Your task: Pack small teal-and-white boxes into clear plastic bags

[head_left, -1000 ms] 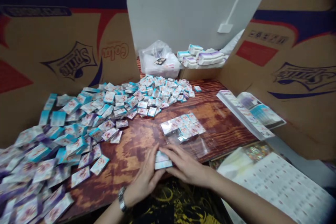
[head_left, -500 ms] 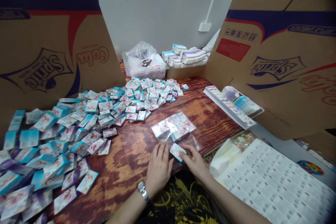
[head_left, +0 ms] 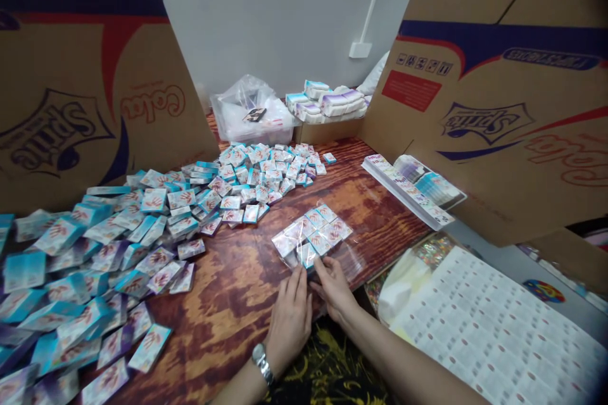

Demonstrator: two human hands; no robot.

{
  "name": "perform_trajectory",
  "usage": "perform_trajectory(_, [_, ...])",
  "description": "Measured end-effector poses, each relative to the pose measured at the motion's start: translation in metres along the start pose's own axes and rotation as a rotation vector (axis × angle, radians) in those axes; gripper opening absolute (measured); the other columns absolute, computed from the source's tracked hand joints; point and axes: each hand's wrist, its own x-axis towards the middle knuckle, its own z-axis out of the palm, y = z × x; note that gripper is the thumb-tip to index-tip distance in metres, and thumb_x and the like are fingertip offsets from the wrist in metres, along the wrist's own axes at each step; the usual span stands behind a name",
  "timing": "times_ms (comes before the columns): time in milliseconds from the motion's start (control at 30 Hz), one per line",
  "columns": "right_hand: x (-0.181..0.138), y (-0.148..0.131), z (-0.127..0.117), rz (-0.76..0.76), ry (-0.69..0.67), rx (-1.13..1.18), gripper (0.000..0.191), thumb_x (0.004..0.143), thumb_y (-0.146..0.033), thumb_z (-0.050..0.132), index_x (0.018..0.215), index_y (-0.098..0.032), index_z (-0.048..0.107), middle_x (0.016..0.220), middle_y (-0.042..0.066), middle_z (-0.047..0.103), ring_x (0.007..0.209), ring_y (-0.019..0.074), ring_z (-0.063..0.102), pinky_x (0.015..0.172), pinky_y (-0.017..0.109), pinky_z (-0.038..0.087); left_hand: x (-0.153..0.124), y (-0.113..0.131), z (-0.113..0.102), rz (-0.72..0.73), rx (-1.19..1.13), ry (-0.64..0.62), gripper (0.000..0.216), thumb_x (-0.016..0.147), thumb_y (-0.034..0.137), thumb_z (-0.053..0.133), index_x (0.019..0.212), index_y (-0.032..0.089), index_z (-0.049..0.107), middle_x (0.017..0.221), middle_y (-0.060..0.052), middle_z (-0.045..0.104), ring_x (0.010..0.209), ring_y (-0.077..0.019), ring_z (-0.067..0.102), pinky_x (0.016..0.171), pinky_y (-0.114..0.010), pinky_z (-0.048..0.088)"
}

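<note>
A clear plastic bag (head_left: pixel 349 259) lies on the wooden table (head_left: pixel 237 291), holding several small blue-and-white boxes in rows (head_left: pixel 313 234). My left hand (head_left: pixel 291 313), with a wristwatch, rests flat by the bag's near edge, fingers stretched toward it. My right hand (head_left: pixel 332 285) pushes a small box (head_left: pixel 306 255) into the bag's opening, fingertips on the box. A large heap of the same small boxes (head_left: pixel 118 234) covers the table's left side and runs back toward the middle.
Cardboard walls (head_left: pixel 85 88) printed with drink logos stand left and right. At the back sit a plastic bag-lined tub (head_left: pixel 251 117) and stacked packs (head_left: pixel 327 101). Sticker sheets (head_left: pixel 489 329) lie at right, with a stack of printed sheets (head_left: pixel 413 190) beyond them.
My right hand has carried the small box forward from the table's near edge into the bag's opening. My left hand moved up beside it. The view shifted right.
</note>
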Motion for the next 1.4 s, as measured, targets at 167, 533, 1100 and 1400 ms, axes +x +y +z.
perform_trajectory(167, [-0.013, -0.004, -0.040, -0.333, -0.146, -0.431, 0.032, 0.082, -0.041, 0.053, 0.107, -0.022, 0.049, 0.104, 0.008, 0.059, 0.092, 0.0208, 0.059, 0.068, 0.031, 0.051, 0.000, -0.002, -0.003, -0.019, -0.036, -0.008, 0.050, 0.091, 0.017, 0.034, 0.140, 0.010, 0.027, 0.141, -0.017, 0.037, 0.127, -0.0262, 0.039, 0.100, -0.043, 0.041])
perform_trajectory(533, [0.011, -0.014, -0.029, -0.882, -0.508, -1.275, 0.032, 0.080, -0.006, 0.039, 0.103, -0.017, 0.058, 0.100, 0.008, 0.060, 0.092, 0.0173, 0.056, 0.082, 0.027, 0.043, 0.000, -0.008, -0.001, 0.058, -0.009, 0.039, 0.051, 0.088, 0.011, 0.034, 0.139, 0.010, 0.029, 0.140, -0.017, 0.039, 0.126, -0.0251, 0.040, 0.098, -0.041, 0.043])
perform_trajectory(1100, [0.024, -0.030, -0.052, -0.818, -0.512, -1.305, 0.039, 0.079, -0.006, 0.041, 0.110, -0.022, 0.058, 0.106, 0.007, 0.060, 0.097, 0.0185, 0.056, 0.086, 0.031, 0.042, 0.004, -0.010, -0.008, 0.046, -0.018, -0.006, 0.055, 0.089, 0.014, 0.036, 0.142, 0.014, 0.020, 0.141, -0.015, 0.038, 0.128, -0.0231, 0.040, 0.100, -0.040, 0.044])
perform_trajectory(1400, [0.037, -0.054, -0.060, -0.772, -0.481, -1.543, 0.035, 0.084, -0.011, 0.040, 0.113, -0.024, 0.055, 0.112, 0.007, 0.058, 0.095, 0.0179, 0.056, 0.081, 0.029, 0.041, 0.005, -0.009, -0.012, 0.051, -0.015, 0.015, 0.053, 0.090, 0.016, 0.037, 0.141, 0.015, 0.024, 0.140, -0.015, 0.039, 0.126, -0.0225, 0.042, 0.101, -0.039, 0.044])
